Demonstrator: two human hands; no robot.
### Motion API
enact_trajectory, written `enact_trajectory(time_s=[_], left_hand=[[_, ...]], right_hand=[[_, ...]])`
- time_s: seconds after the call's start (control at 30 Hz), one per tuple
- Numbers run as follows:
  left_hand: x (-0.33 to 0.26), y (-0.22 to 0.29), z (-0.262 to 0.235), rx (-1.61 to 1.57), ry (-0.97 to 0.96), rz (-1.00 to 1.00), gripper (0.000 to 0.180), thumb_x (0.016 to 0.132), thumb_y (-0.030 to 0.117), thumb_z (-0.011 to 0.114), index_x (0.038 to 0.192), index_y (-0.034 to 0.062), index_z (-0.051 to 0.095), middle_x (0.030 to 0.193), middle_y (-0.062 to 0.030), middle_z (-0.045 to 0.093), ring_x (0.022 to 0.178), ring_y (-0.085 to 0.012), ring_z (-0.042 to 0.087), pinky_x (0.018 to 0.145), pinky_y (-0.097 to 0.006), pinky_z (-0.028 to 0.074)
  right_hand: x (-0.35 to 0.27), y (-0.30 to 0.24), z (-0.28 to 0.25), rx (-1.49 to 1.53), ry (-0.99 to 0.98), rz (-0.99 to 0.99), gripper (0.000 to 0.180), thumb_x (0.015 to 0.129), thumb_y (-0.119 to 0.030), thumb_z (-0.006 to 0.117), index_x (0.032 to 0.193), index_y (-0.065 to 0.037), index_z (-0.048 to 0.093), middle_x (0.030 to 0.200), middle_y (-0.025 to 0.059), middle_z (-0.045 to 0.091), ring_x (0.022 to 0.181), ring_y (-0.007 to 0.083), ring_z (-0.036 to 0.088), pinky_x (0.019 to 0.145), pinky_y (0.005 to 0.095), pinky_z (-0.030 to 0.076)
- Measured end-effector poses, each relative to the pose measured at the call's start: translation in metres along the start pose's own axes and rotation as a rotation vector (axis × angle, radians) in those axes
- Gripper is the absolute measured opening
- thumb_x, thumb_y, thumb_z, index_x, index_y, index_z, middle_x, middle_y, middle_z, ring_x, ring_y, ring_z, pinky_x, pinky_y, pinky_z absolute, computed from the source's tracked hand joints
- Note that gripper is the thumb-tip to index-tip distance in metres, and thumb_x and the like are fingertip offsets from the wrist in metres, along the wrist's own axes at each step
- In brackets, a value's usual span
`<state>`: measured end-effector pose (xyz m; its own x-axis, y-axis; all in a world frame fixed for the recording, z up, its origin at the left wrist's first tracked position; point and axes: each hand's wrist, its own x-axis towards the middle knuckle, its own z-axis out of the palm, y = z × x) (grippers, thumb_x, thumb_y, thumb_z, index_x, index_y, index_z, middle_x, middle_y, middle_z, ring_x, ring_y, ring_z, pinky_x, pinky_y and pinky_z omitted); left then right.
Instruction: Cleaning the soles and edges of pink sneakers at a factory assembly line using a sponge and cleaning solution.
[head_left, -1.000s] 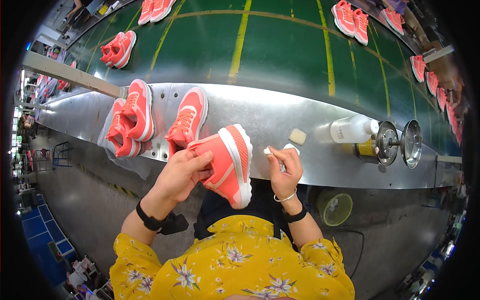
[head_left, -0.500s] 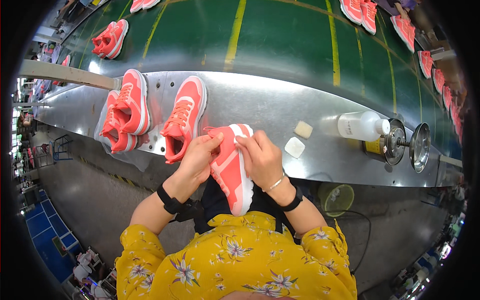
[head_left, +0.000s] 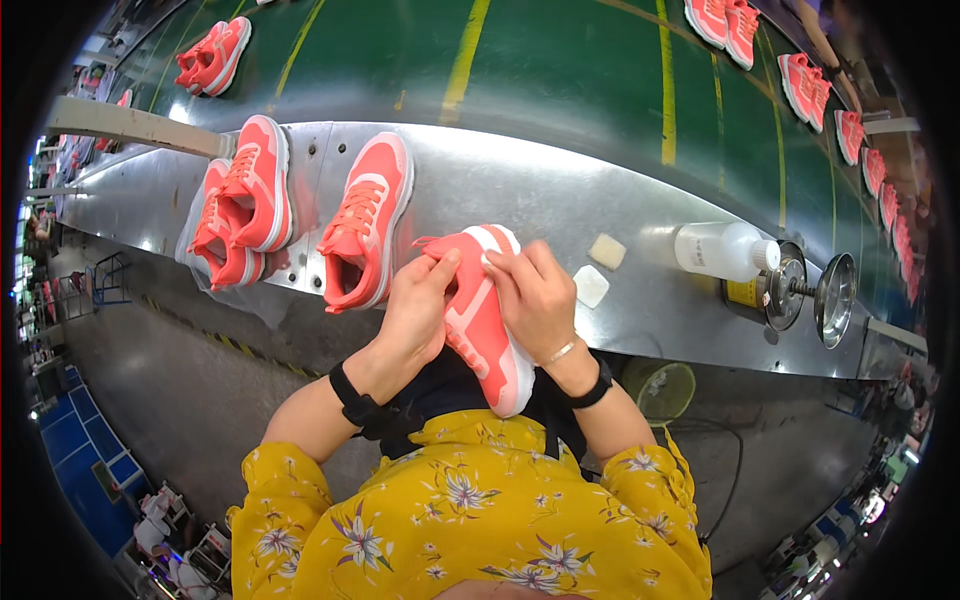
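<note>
A worker in a yellow floral blouse [head_left: 470, 520] stands at a steel workbench [head_left: 560, 190] beside a green conveyor belt [head_left: 560, 60]. At far left on the bench, two coral-pink sneakers [head_left: 240, 205] lie overlapping on a clear plastic sheet, and just to their right a single coral sneaker [head_left: 365, 235] rests on its own, opening toward the worker. The left hand [head_left: 415, 310], a black band at its wrist, curls its fingers around the left side of a coral-pink sneaker with a white sole [head_left: 480, 320], held just off the bench's near edge against the worker's body. The right hand [head_left: 535, 300] closes on the same shoe from the other side, fingertips pressed to its upper near the toe end, so the sneaker sits clamped between both palms. Farther right on the bench lie two small pale sponge blocks [head_left: 598, 268], a white plastic bottle [head_left: 725, 250] on its side, and a small metal wheel fixture [head_left: 815, 295].
</note>
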<state>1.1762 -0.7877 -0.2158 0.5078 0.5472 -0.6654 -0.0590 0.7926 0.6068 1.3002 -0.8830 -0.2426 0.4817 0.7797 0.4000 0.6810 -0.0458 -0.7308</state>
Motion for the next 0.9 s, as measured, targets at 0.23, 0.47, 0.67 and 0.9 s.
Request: enact_trajectory(time_s=[0.23,0.47,0.67,0.9], left_hand=[[-0.001,0.000,0.001,0.040,0.024,-0.012,0.025,0.105,0.018,0.051,0.113,-0.0037,0.060,0.105,-0.0123,0.068,0.093,-0.0165,0.066,0.084,-0.032,0.054],[0.004,-0.005,-0.004,0.050,-0.001,0.008,0.025,0.104,0.021,0.055,0.111,-0.0021,0.061,0.108,-0.0106,0.069,0.098,-0.0165,0.066,0.090,-0.033,0.053],[0.002,-0.005,0.003,0.016,-0.001,0.011,0.026,0.104,0.020,0.055,0.114,-0.0032,0.061,0.111,-0.0122,0.068,0.100,-0.0180,0.066,0.092,-0.034,0.052],[0.002,-0.006,0.007,0.019,0.074,0.042,0.024,0.104,0.016,0.053,0.110,-0.0051,0.063,0.104,-0.0111,0.069,0.092,-0.0165,0.066,0.084,-0.031,0.053]], right_hand=[[-0.053,-0.013,-0.037,0.059,-0.162,0.075,0.014,0.081,-0.003,0.075,0.093,-0.006,0.071,0.075,0.0089,0.051,0.060,0.0257,0.057,0.052,0.0367,0.045],[-0.028,-0.005,-0.022,0.091,-0.053,0.045,0.012,0.081,-0.003,0.075,0.092,-0.005,0.071,0.075,0.0089,0.051,0.061,0.0262,0.057,0.053,0.0363,0.046],[-0.068,-0.014,-0.060,0.047,-0.190,0.062,0.014,0.079,-0.002,0.076,0.092,-0.004,0.070,0.075,0.0085,0.051,0.059,0.0255,0.057,0.052,0.0358,0.045],[-0.083,-0.019,-0.066,0.005,-0.166,0.037,0.016,0.078,-0.003,0.077,0.092,-0.004,0.070,0.073,0.0080,0.050,0.059,0.0246,0.057,0.051,0.0347,0.045]])
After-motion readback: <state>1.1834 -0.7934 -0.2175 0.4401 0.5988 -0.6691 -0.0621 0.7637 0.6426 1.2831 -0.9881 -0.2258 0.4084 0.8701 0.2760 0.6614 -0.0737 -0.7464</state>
